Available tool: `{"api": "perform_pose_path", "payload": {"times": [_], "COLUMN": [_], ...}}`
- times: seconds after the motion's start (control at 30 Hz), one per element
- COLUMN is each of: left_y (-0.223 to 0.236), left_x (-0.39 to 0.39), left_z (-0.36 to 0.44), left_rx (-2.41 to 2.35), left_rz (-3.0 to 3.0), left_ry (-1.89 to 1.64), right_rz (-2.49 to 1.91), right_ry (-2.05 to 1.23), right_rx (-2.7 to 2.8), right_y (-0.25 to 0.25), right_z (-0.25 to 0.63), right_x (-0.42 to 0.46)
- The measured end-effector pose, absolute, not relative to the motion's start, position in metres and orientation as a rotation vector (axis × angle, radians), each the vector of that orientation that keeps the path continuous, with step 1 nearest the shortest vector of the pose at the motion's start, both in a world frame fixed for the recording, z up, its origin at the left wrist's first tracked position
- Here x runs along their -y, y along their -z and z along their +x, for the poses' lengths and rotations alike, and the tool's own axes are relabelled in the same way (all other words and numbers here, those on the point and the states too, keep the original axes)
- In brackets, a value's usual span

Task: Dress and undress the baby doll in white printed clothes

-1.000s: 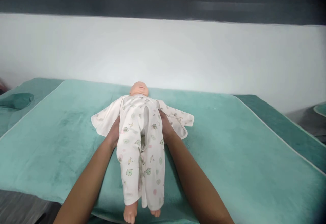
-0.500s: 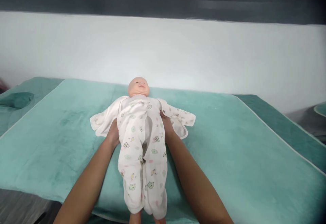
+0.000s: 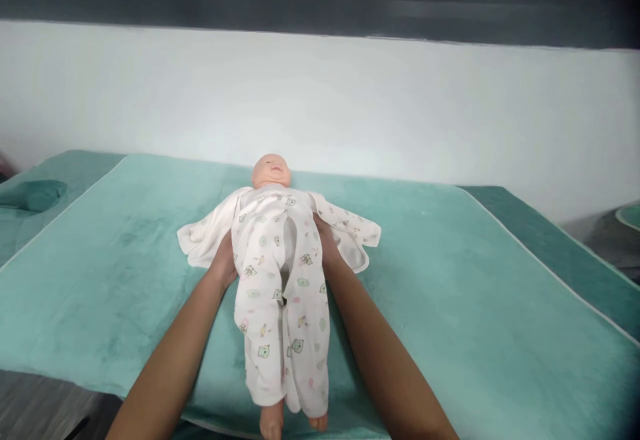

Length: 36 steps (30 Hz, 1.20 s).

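A baby doll (image 3: 273, 172) lies on its back, head toward the wall and bare feet toward me. Over its body and legs are white printed baby trousers (image 3: 280, 280), split at the crotch and reaching up to the chest. A white printed baby shirt (image 3: 203, 233) spreads out on both sides beneath it, sleeves outstretched. My left hand (image 3: 226, 259) grips the doll's side at the waist, its fingers hidden behind the trousers. On the opposite side my right hand (image 3: 326, 243) holds the waist too, with most fingers tucked out of sight under the cloth.
The doll rests on a green padded mat (image 3: 425, 307) with pale seam lines. A white wall (image 3: 320, 100) rises behind it, below a dark window frame (image 3: 350, 10). At the left lies a darker green cushion-like shape (image 3: 35, 197). Grey floor (image 3: 40, 403) shows at the lower left.
The doll's trouser legs have shifted up slightly, so more of its feet shows. Its head has tilted back a little. Both hands stay at its sides.
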<state>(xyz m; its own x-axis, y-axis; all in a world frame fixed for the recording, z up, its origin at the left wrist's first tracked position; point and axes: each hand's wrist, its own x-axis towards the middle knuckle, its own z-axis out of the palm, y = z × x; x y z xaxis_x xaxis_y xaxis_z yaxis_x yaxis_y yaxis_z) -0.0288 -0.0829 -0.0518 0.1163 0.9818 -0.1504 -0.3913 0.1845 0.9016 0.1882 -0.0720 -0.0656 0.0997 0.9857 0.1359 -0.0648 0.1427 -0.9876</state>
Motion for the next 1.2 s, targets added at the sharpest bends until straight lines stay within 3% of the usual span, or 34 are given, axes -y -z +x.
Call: {"api": "perform_pose_path", "payload": {"times": [0.4, 0.7, 0.9, 1.07, 1.2], "left_y": [0.06, 0.06, 0.057, 0.053, 0.047], "left_x": [0.079, 0.078, 0.083, 0.086, 0.084], "left_z": [-0.03, -0.032, -0.028, -0.031, -0.031], "left_rx": [-0.9, -0.769, -0.9, -1.292, -1.175], "left_rz": [0.767, 0.729, 0.839, 1.206, 1.333], "left_ry": [-1.175, -1.209, -1.296, -1.556, -1.511], "right_rz": [-1.112, -1.005, -1.001, -1.22, -1.414], "right_ry": [-0.952, -1.264, -1.259, -1.017, -0.681], "right_rx": [1.239, 0.958, 0.927, 1.025, 1.078], "right_y": [0.061, 0.058, 0.066, 0.074, 0.077], "right_z": [0.189, 0.184, 0.185, 0.187, 0.189], "right_x": [0.071, 0.077, 0.076, 0.071, 0.069]}}
